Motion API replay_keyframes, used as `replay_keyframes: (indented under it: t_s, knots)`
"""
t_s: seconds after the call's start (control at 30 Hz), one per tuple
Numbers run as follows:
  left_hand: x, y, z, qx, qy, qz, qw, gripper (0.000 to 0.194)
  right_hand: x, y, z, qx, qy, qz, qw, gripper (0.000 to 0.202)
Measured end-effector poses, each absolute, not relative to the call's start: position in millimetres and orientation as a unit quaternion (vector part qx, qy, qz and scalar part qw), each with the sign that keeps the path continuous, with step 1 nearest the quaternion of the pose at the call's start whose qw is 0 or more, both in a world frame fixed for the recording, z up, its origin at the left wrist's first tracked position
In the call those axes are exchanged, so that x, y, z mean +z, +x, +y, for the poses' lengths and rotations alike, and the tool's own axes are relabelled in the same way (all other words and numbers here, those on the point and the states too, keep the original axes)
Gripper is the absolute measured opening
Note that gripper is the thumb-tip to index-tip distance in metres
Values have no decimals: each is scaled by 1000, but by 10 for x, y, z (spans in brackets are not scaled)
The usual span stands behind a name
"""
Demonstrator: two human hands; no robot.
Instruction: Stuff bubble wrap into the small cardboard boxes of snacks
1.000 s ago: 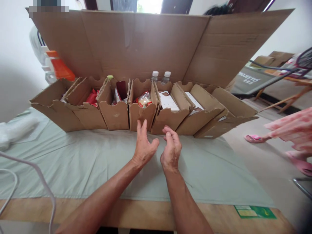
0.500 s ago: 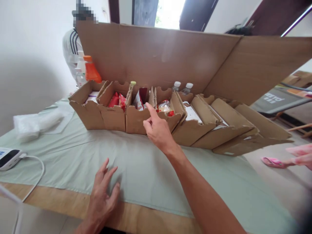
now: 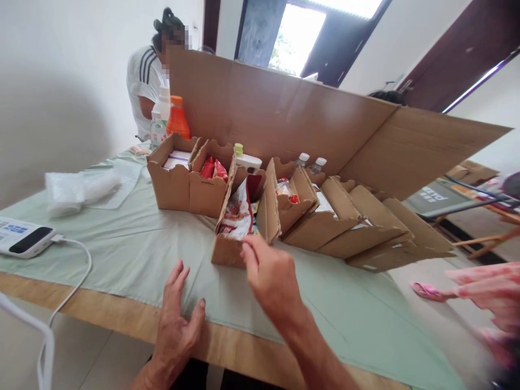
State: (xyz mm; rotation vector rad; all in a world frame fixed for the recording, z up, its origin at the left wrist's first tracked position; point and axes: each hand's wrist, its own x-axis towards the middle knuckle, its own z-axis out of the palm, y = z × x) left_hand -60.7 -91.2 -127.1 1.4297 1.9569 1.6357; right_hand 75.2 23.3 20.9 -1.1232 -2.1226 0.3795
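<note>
Where the worktop reaches its left edge, one white device lies with a cable, and a clear plastic bundle sits farther back. Near the front edge, the left hand rests flat and open on the green cloth, gripping nothing. Right of it, the right hand touches the near end of one cardboard box, which juts out of a row of about seven; whether its grip is closed I cannot tell. A snack packet fills that box. Behind, a cardboard sheet hides most of a person and two small bottles.
</note>
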Motion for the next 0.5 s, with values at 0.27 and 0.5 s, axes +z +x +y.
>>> replay_keyframes:
  t_s: [0.27,0.5]
  knots:
    - [-1296,-659,-1445,569,357,710,213,66,220,1400,-461,233,-419,-698,531,27]
    - [-1370,-330,-1682,568,416,693,158,55,-507,1336,1087,464,-477,-551,503,59]
